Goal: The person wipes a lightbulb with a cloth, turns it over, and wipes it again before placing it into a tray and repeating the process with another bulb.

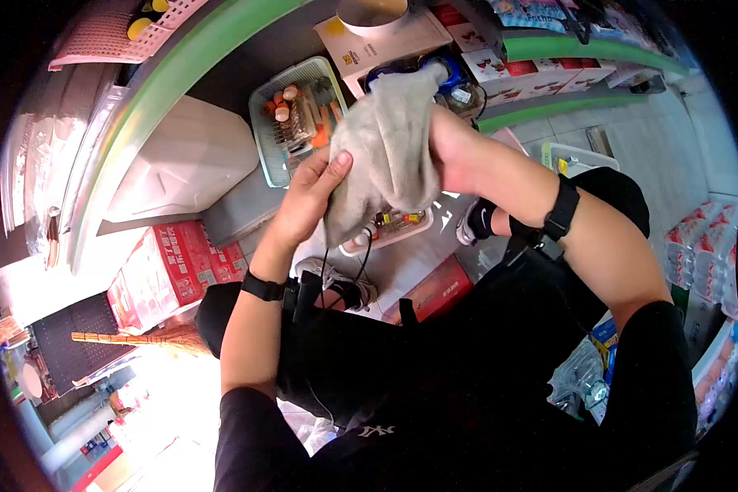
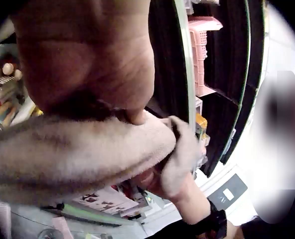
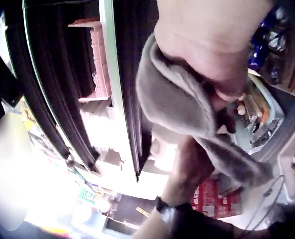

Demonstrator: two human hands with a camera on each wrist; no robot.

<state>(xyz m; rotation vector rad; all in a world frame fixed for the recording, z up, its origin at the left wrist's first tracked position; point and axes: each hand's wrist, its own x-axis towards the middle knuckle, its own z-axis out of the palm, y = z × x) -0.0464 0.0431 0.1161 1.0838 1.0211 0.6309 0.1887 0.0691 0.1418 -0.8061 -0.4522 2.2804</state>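
Observation:
A grey-beige cloth hangs in folds between my two hands, held up over the floor. My left hand pinches its left edge, the thumb lying on the near side. At the opposite side, my right hand grips the cloth, its fingers mostly hidden behind the fabric. In the left wrist view the cloth stretches in a long fold below the left hand. The right wrist view shows the cloth draped around the right hand, with a loose end trailing down.
Behind the cloth stands a pale green basket of tools and orange-capped parts. A lower tray holds small items. Cardboard boxes sit on the shelf, and a red box lies between the feet. Red-printed packaging is at left.

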